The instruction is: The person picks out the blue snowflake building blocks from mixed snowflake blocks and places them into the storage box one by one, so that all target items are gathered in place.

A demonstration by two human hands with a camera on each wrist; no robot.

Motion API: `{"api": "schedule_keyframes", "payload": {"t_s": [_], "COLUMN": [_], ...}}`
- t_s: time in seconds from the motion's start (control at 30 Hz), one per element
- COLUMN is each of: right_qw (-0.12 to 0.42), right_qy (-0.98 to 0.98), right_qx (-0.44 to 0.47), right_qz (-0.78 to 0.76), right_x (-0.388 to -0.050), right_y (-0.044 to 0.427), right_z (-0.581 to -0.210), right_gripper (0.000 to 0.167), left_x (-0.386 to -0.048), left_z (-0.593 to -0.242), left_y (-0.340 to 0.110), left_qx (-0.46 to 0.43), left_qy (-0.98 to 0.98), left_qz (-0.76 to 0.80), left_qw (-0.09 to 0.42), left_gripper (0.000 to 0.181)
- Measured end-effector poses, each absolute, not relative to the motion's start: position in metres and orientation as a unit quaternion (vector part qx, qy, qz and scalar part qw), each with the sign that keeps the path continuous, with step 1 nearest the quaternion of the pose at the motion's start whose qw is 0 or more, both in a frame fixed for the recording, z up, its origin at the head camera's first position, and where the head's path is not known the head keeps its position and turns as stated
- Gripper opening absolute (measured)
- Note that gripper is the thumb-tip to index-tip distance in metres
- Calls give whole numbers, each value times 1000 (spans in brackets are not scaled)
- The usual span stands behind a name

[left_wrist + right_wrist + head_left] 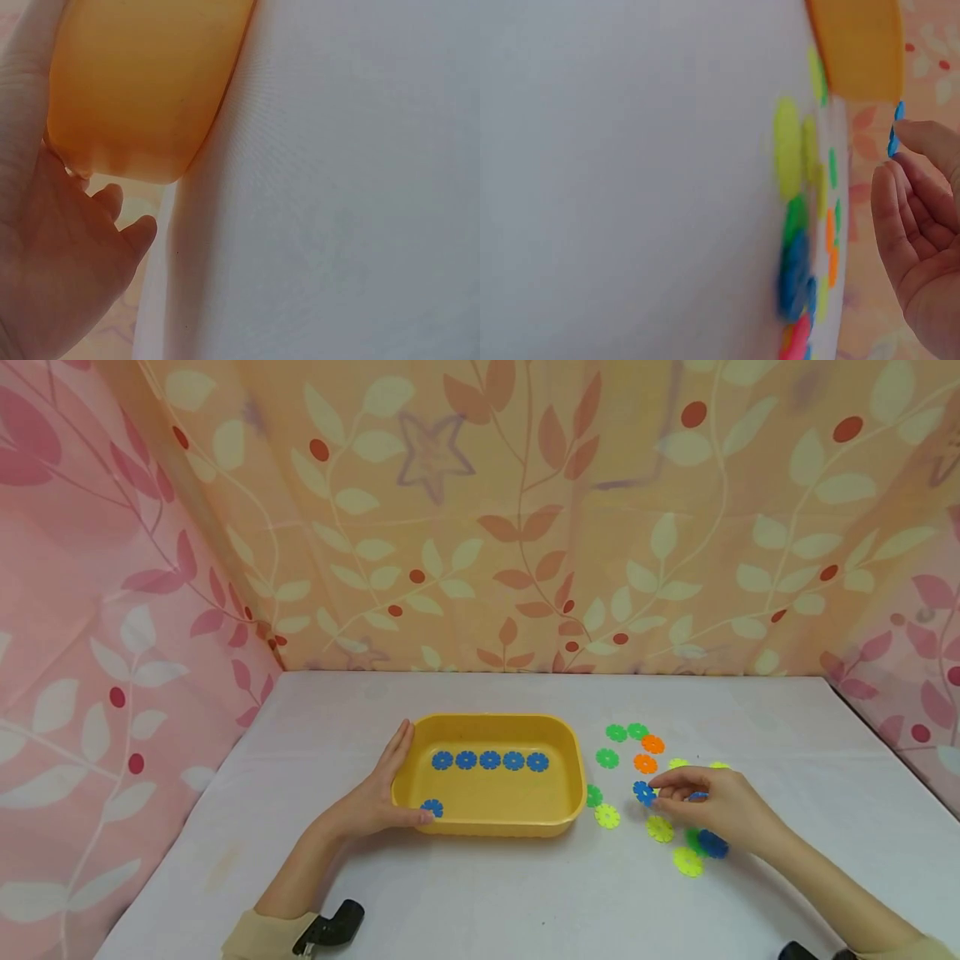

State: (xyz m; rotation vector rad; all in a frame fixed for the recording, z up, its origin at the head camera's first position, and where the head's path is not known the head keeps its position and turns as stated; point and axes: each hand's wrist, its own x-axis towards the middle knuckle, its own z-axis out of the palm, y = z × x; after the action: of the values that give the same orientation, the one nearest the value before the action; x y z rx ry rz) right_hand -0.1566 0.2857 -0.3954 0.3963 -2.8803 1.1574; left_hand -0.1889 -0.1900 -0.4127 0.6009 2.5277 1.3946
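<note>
Head view: blue disc (642,792) pinched at fingertips of right grip (722,806); yellow tray (491,797) held by left grip (377,797).

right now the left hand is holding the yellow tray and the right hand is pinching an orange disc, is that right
Not quite: the right hand is pinching a blue disc, not an orange one, as the right wrist view shows. The left hand is indeed holding the yellow tray.
</note>
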Motion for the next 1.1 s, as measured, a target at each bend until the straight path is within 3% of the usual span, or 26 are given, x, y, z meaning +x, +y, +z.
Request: {"api": "schedule_keyframes", "payload": {"t_s": [0.6, 1.1], "right_qw": [-89, -151], "right_qy": [-819, -811], "right_qx": [218, 284], "right_qz": [524, 488], "right_x": [-182, -208], "right_y": [172, 93], "right_z": [-359, -384], "right_gripper": [30, 21], "left_x": [-190, -190], "left_z": [-415, -415], "left_y": [-190, -190], "left_qx": [203, 206], "left_qy": [860, 861], "left_qz": [460, 457], "left_qw": [90, 89], "left_gripper": [126, 123]}}
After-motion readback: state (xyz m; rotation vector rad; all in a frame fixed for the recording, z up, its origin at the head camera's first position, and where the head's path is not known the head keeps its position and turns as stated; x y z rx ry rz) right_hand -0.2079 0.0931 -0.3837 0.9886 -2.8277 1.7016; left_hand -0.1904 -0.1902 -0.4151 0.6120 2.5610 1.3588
